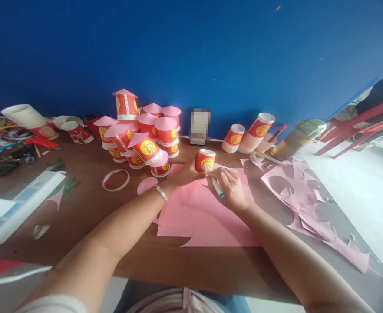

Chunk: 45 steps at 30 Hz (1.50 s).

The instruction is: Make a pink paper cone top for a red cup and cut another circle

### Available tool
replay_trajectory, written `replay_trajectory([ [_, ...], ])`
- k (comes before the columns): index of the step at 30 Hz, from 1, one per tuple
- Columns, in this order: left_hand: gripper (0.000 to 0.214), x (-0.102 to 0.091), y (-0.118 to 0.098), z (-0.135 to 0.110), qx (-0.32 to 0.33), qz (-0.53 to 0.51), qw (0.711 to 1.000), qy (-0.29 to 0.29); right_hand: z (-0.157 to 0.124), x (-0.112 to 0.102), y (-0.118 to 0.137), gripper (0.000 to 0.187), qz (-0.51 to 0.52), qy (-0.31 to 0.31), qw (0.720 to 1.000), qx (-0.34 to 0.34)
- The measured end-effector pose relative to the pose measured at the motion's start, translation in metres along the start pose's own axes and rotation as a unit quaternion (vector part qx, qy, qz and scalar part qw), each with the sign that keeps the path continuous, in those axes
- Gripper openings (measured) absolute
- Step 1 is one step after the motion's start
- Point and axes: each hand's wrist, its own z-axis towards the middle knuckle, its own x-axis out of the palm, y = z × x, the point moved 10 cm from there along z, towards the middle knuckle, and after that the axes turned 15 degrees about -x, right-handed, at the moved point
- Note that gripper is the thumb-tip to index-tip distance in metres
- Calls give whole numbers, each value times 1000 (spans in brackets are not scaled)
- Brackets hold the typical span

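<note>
Paper cup (205,159), red with a yellow badge, stands on the far edge of the pink sheet (204,217), mid-desk, nearer the back edge than the front. Can't tell if it is upright or upside down.

Head view, the only one:
- Left hand (186,174) reaches in from the left, fingers closed round the paper cup's side and pressing it onto the sheet. Bracelet (161,192) on that wrist.
- Right hand (230,187) is clamped on a white pen (216,184) with a teal end. The pen's tip sits at the cup's foot, touching or just beside it; too small to tell.
- The pink sheet lies flat on the brown desk (90,204), its near edge already cut ragged.
- A pink paper disc (146,184) lies just left of the sheet, a tape ring (115,179) further left.
- Cluster of cone-topped cups (142,130) stands behind these, toward the back edge.
- Stacked cups (256,130) lie on their sides at the back right.
- Pink offcuts (302,195) with round holes are spread toward the right edge.
- A white box (18,204) sits at the left edge.

Judgement: the step in hand looks like marking round the cup's foot onto the sheet. For the line to stay true, the cup must stay pinned flat and the pen must hug its foot; the left fingers sit in the pen's way on that side.
</note>
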Motion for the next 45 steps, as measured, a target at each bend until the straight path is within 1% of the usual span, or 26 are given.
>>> replay_trajectory([
  [5,55,0,-2,1,24,-2,1000,0,-2,-2,-1,16,-7,-6,1000,3],
  [8,55,1,-3,0,30,-7,999,10,-2,-3,-1,15,-8,-8,1000,1],
  [14,49,1,-1,0,-1,7,1000,5,-3,-3,-3,14,-19,-3,1000,9],
  [16,48,1,1,0,-13,4,1000,3,-3,-6,-5,15,-6,-12,1000,21],
  [20,52,0,3,-1,-28,-31,999,8,-4,-14,-5,20,44,-44,998,23],
  [22,53,0,2,-2,-27,-52,998,20,-5,-15,-6,25,40,-36,998,21],
  [25,53,0,1,-3,-35,-64,997,20,-11,-11,-15,28,8,-16,999,46],
  [28,54,-1,2,-2,-43,-61,997,11,-23,-5,-34,27,-8,-12,994,110],
  [30,55,-1,4,-1,-46,-66,997,9,-31,2,-46,26,-9,4,988,156],
  [33,58,-1,7,0,-58,-88,994,6,-41,14,-58,25,-8,23,980,197],
  [37,57,0,3,-2,-54,-129,990,25,-51,27,-63,30,1,37,976,214],
  [40,55,-2,0,-2,-46,-134,989,33,-56,35,-63,34,9,44,974,223],
  [43,52,-2,1,1,-21,-151,987,54,-59,36,-63,37,14,36,974,225],
  [45,49,-2,3,3,-4,-173,983,67,-60,36,-63,36,11,31,974,225],
])
